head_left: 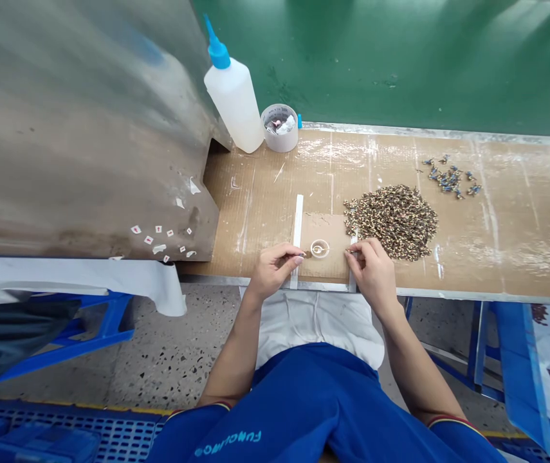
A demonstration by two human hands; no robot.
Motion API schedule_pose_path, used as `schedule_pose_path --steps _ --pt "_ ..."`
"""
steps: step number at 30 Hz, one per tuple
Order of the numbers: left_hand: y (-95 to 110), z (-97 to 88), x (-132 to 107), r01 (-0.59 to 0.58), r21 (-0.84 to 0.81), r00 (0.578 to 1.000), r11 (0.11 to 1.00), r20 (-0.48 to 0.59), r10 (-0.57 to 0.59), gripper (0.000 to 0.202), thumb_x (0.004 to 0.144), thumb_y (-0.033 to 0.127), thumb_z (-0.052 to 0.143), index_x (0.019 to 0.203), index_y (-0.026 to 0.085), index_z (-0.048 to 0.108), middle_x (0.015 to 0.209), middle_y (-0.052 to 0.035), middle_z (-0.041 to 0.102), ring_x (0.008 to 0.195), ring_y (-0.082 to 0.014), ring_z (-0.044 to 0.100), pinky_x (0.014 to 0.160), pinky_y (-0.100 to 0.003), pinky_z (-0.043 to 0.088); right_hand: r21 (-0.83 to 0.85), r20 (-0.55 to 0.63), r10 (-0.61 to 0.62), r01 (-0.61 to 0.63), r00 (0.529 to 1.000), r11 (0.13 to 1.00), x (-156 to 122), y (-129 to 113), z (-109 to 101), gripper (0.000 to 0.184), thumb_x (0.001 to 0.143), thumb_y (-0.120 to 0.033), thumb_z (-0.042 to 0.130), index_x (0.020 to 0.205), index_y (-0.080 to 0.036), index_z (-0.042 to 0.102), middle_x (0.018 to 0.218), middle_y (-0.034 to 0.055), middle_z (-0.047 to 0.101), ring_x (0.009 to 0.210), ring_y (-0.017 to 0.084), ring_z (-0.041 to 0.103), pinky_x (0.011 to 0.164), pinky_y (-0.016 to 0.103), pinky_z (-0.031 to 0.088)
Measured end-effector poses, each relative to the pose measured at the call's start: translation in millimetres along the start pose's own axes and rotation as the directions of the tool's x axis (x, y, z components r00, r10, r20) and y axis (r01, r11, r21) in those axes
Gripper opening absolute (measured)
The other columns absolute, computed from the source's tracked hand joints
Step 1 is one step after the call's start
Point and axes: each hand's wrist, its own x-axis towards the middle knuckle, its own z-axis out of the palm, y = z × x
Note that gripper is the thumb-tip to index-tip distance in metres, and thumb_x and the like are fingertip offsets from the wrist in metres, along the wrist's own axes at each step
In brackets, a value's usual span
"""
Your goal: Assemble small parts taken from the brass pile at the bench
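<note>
My left hand [275, 270] is closed in a pinch, with a small brown piece [308, 254] at its fingertips, too small to name. My right hand [375, 271] is pinched too, above the right-hand strip; what it holds, if anything, is too small to make out. Between the hands lies a cardboard pad [323, 228], bordered by a white strip [298, 225] on the left and another on the right. On the pad sits a small round clear dish [320, 249] with something whitish in it. A heap of tiny brown-and-gold parts [393, 218] lies just beyond my right hand.
Several small blue-and-gold parts [451, 178] lie at the back right. A white squeeze bottle [236, 103] with a blue nozzle stands beside a cardboard tape core [280, 138] holding scraps. A metal housing [110, 141] bounds the left; a green surface [400, 64] runs behind the cardboard-covered bench.
</note>
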Motion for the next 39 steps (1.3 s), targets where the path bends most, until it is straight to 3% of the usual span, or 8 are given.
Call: schedule_pose_path --steps 4,8,12,18,21,25,32,39 --pt "0.8 0.3 0.2 -0.003 -0.002 1.000 1.000 -0.002 0.003 0.023 0.091 0.035 0.066 0.082 0.015 0.072 0.071 -0.0033 0.066 0.065 -0.0120 0.060 0.060 -0.022 0.047 0.069 -0.013 -0.007 0.007 1.000 0.998 2.2 1.7 -3.1 0.011 0.093 -0.022 0.055 0.083 -0.022 0.060 0.082 0.0046 0.065 0.072 0.019 0.062 0.067 0.032 0.050" --pt "2.6 0.0 0.1 0.028 0.014 1.000 1.000 0.006 -0.028 0.026 0.092 0.037 0.065 0.082 0.014 0.072 0.072 -0.0040 0.067 0.065 -0.0124 0.060 0.060 -0.022 0.047 0.136 -0.022 0.095 -0.091 0.995 0.987 3.4 4.5 -7.9 0.013 0.093 -0.031 0.057 0.093 -0.021 0.065 0.082 0.0051 0.069 0.071 0.019 0.064 0.067 0.033 0.053" --pt "3.6 -1.2 -0.5 -0.040 0.003 0.999 0.999 0.029 0.040 0.026 0.093 0.036 0.065 0.081 0.014 0.070 0.073 -0.0051 0.068 0.065 -0.0125 0.061 0.059 -0.022 0.046 0.249 -0.002 0.182 -0.176 0.983 0.952 1.8 6.1 -12.7 0.020 0.090 -0.039 0.061 0.085 -0.021 0.068 0.081 0.0062 0.072 0.071 0.020 0.067 0.067 0.034 0.055" --pt "6.4 1.7 -2.6 -0.194 0.107 0.972 0.975 0.156 0.176 0.027 0.095 0.035 0.064 0.079 0.014 0.069 0.064 -0.0032 0.064 0.061 -0.0121 0.057 0.056 -0.022 0.044 0.519 0.032 0.317 -0.287 0.948 0.805 -15.6 -10.0 -14.1 0.023 0.083 -0.045 0.072 0.083 -0.022 0.070 0.075 0.0041 0.072 0.065 0.019 0.067 0.059 0.030 0.055" --pt "9.7 5.3 -5.3 -0.259 0.164 0.950 0.952 0.219 0.221 0.027 0.096 0.033 0.062 0.078 0.014 0.068 0.065 -0.0030 0.066 0.061 -0.0121 0.057 0.059 -0.023 0.045 0.615 0.104 0.292 -0.292 0.951 0.733 -28.0 -27.1 -8.6 0.021 0.085 -0.043 0.072 0.085 -0.022 0.070 0.076 0.0036 0.072 0.066 0.017 0.067 0.058 0.028 0.054" --pt "13.9 7.6 -8.0 -0.293 0.191 0.933 0.937 0.269 0.237 0.027 0.097 0.033 0.061 0.077 0.015 0.067 0.067 -0.0032 0.069 0.063 -0.0130 0.058 0.065 -0.026 0.045 0.597 0.168 0.177 -0.243 0.970 0.765 -33.1 -37.5 3.1 0.017 0.090 -0.038 0.066 0.087 -0.022 0.070 0.083 0.0053 0.072 0.072 0.018 0.067 0.061 0.029 0.053" --pt "15.8 7.6 -7.2 -0.275 0.183 0.937 0.944 0.270 0.221 0.024 0.096 0.028 0.061 0.076 0.015 0.065 0.067 -0.0020 0.069 0.063 -0.0124 0.057 0.064 -0.025 0.044 0.501 -0.058 0.262 -0.199 0.963 0.842 -18.1 -22.5 5.9 0.014 0.091 -0.035 0.065 0.088 -0.022 0.069 0.086 0.0057 0.072 0.081 0.020 0.068 0.073 0.034 0.054" --pt "14.3 8.9 -9.5 -0.237 0.323 0.932 0.916 0.341 0.121 0.025 0.097 0.030 0.056 0.079 0.017 0.066 0.070 -0.0015 0.069 0.067 -0.0141 0.060 0.068 -0.028 0.042 0.653 0.239 0.299 -0.381 0.924 0.655 -36.6 -38.6 14.9 0.024 0.085 -0.045 0.072 0.087 -0.021 0.071 0.081 0.0055 0.075 0.069 0.018 0.070 0.062 0.029 0.056"
